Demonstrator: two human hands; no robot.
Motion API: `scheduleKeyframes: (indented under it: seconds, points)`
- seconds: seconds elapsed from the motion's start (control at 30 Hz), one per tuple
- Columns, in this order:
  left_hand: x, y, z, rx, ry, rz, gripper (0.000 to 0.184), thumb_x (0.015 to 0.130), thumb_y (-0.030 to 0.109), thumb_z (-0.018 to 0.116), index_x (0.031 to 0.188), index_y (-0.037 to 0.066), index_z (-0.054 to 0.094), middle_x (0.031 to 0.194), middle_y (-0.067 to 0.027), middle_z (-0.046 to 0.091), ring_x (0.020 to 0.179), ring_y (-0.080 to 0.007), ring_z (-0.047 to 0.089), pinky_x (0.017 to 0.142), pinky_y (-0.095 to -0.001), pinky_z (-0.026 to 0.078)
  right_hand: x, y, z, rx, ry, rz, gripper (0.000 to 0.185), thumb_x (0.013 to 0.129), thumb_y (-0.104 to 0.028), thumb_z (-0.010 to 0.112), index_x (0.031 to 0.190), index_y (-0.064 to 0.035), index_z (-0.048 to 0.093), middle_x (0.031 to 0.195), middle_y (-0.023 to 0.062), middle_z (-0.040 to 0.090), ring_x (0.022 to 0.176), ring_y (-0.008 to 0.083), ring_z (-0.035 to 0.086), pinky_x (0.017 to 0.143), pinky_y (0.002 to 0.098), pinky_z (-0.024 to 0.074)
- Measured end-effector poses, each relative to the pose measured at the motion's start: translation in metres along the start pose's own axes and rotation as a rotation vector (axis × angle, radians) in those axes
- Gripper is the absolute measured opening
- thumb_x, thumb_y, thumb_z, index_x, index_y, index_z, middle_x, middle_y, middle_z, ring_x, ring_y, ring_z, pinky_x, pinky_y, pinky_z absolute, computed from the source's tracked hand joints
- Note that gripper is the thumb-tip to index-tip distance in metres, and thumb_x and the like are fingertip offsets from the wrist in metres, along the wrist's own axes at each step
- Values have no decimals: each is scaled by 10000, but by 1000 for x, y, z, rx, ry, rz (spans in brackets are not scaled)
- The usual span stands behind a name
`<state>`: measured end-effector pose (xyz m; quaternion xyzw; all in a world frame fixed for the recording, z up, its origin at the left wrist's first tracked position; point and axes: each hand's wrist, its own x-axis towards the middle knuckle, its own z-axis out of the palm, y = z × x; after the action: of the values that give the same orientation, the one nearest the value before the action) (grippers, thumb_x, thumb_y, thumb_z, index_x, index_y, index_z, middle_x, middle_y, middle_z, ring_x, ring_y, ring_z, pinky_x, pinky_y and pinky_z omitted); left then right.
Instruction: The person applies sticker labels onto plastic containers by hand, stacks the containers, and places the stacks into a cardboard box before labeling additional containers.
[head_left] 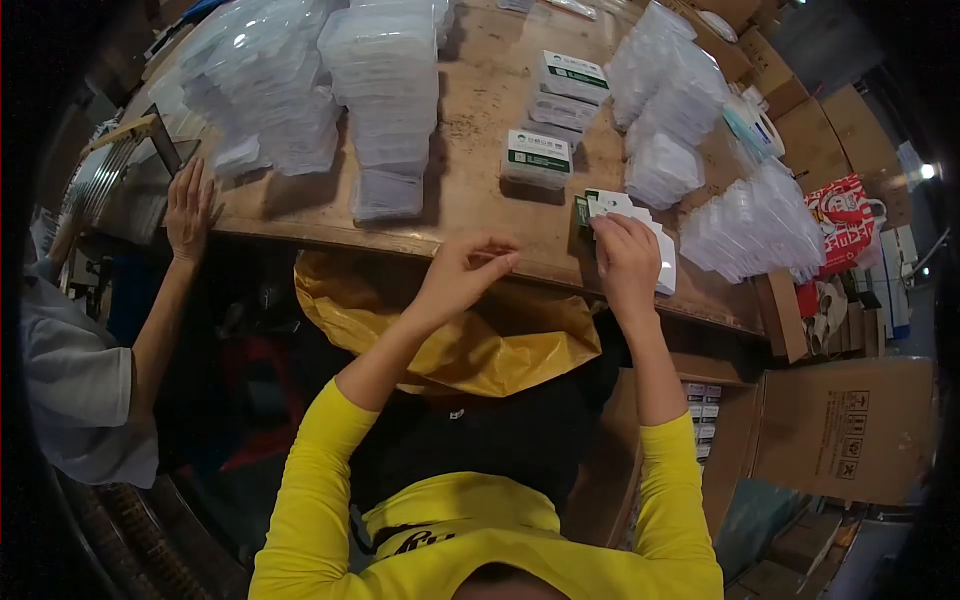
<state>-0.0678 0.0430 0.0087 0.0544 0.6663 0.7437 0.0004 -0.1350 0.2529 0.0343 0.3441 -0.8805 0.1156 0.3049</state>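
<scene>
My left hand (468, 272) hovers at the table's front edge, fingers slightly curled and the thumb apart from them, with nothing visible in it. To its right, my right hand (628, 255) pinches the top of a printed card at a fanned stack of white and green cards (662, 262). Its fingers hide part of the stack. Beyond the hands, a pile of clear plastic cases with green-and-white cards (538, 160) lies on the table. Another such pile (572, 85) stands behind it.
Tall stacks of clear plastic cases (385, 110) stand at the back left, and more cases (750, 228) lean at the right. A co-worker's hand (188, 212) rests on the table's left edge. A yellow sack (450, 350) hangs below the front edge; an open cardboard box (840, 430) sits lower right.
</scene>
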Motion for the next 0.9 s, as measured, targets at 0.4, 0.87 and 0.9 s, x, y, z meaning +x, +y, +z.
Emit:
scheduleKeyframes:
  seconds: [0.4, 0.87, 0.9]
  points:
    - [-59, 5, 3, -660, 99, -263, 138, 827, 107, 561, 928, 12, 566, 846, -51, 595, 756, -131, 583, 706, -261, 498, -9, -91, -14, 187, 78, -194, 229, 689, -74, 541, 902, -62, 626, 919, 43, 620, 872, 195, 564, 791, 347, 425]
    - [-65, 5, 6, 81, 253, 328, 62, 776, 1, 557, 834, -19, 561, 784, -63, 566, 669, -139, 535, 567, -233, 420, -14, -116, -19, 861, -119, 282, 177, 717, -15, 616, 894, -17, 606, 834, 107, 619, 717, 228, 596, 627, 287, 467]
    - [-66, 9, 6, 136, 253, 335, 68, 765, -3, 562, 832, -17, 563, 778, -73, 559, 673, -156, 535, 566, -235, 420, -13, -116, -20, 869, -121, 281, 163, 730, -19, 612, 892, -12, 604, 818, 114, 617, 700, 230, 597, 609, 283, 469]
